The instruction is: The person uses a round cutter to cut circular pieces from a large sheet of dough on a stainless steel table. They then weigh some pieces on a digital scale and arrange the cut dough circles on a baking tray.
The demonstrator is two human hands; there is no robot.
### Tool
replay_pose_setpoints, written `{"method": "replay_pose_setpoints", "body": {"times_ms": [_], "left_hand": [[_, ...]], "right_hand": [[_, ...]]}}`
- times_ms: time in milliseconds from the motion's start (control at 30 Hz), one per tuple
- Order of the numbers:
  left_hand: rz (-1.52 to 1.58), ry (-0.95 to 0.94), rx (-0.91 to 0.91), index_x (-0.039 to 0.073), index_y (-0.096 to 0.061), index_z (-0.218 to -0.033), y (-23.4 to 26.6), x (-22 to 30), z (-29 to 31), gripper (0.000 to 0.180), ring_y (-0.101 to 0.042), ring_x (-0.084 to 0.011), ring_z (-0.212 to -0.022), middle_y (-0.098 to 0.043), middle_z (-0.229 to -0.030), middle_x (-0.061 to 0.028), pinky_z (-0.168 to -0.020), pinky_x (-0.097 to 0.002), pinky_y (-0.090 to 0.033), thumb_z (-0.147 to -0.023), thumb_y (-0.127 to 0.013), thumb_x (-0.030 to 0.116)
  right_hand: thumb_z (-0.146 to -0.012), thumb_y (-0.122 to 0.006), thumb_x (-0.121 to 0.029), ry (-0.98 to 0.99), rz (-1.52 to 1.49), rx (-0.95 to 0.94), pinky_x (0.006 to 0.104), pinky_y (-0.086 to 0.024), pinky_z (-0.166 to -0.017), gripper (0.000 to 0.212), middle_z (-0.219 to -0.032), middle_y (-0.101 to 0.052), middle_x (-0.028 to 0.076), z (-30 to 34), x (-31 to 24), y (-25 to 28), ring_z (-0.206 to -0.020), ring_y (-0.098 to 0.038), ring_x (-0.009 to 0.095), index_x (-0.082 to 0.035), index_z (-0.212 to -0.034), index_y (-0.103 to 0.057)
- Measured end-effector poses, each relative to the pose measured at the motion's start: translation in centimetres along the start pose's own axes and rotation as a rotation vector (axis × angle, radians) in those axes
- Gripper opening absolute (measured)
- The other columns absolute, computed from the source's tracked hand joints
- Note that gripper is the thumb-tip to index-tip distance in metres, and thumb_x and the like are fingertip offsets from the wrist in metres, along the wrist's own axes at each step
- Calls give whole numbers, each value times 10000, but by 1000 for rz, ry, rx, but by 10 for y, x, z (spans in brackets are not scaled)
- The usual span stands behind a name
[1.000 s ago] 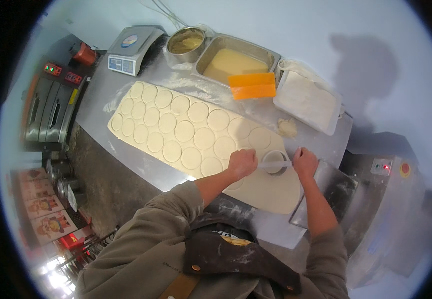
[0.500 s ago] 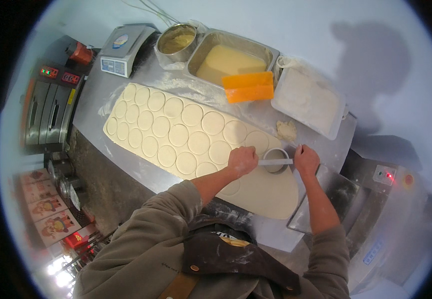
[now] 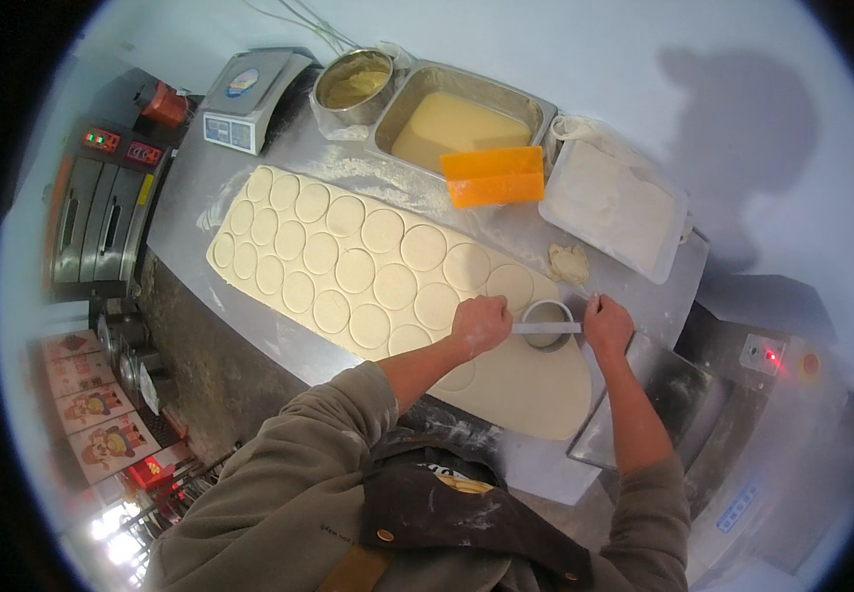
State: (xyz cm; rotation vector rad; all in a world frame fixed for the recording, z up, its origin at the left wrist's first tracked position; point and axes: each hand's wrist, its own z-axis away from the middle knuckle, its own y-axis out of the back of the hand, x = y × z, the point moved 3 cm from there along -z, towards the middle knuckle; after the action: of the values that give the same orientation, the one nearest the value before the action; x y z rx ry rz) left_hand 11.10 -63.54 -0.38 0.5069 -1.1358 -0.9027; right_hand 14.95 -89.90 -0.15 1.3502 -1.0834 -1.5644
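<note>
A metal ring cutter (image 3: 562, 339) with a flat bar across its top rests on the right end of a long sheet of pale dough (image 3: 535, 405). My left hand (image 3: 482, 324) is closed in a fist round the left end of the bar, just above the dough. Round the bar's right end, near the sheet's far right edge, my right hand (image 3: 607, 323) is closed too. Rows of cut circles cover the sheet to the left, still lying in place. A small lump of dough (image 3: 569, 263) lies beyond my right hand.
Along the wall stand a scale (image 3: 233, 132), a metal pot (image 3: 353, 83), a steel pan of yellowish batter (image 3: 473, 127) with an orange scraper (image 3: 492, 177), and a tub of white flour (image 3: 612, 208). A dark tray (image 3: 666, 392) sits by my right forearm, a machine (image 3: 772, 414) beyond it.
</note>
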Motion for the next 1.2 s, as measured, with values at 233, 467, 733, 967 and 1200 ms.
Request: {"method": "replay_pose_setpoints", "body": {"times_ms": [233, 467, 733, 967, 1200], "left_hand": [[3, -38, 21, 40, -707, -886, -5, -3, -2, 276, -708, -437, -809, -722, -841, -232, -753, -558, -562, -925, -557, 269], [-34, -44, -39, 51, -701, -881, -5, -3, -7, 260, -709, -436, -790, -723, -817, -217, -751, -564, -556, -929, -543, 252], [-115, -42, -98, 40, -689, -872, -16, -4, -13, 288, -709, -434, -781, -720, -801, -219, -741, -566, -549, -945, -522, 264], [-91, -55, 23, 38, -689, -843, -7, 1, 0, 285, -704, -438, -791, -719, -811, -219, -744, -552, -549, -933, -520, 248], [59, 17, 71, 49, -711, -927, -31, -14, 101, 281, -708, -437, -840, -725, -846, -232, -763, -554, -556, -928, -570, 292]], "right_hand": [[-1006, -562, -341, -5, 5, -13, 570, -502, -689, 384, -791, -694, 235, 0, -1, -1, -771, -667, 471, -43, -810, -703], [-1010, -536, -361, -51, 42, -66, 565, -501, -711, 397, -817, -699, 225, 5, 2, -7, -800, -669, 459, -47, -835, -707], [-989, -554, -345, 35, 71, 66, 572, -484, -686, 378, -770, -677, 218, 8, 16, -30, -756, -652, 444, -48, -792, -680], [-975, -591, -282, 64, -2, 124, 566, -456, -658, 328, -741, -655, 205, 11, -1, -3, -712, -624, 429, -48, -760, -673], [-965, -606, -285, 107, -46, 151, 545, -468, -679, 332, -744, -667, 200, 95, 8, 16, -740, -639, 430, -35, -757, -668]]}}
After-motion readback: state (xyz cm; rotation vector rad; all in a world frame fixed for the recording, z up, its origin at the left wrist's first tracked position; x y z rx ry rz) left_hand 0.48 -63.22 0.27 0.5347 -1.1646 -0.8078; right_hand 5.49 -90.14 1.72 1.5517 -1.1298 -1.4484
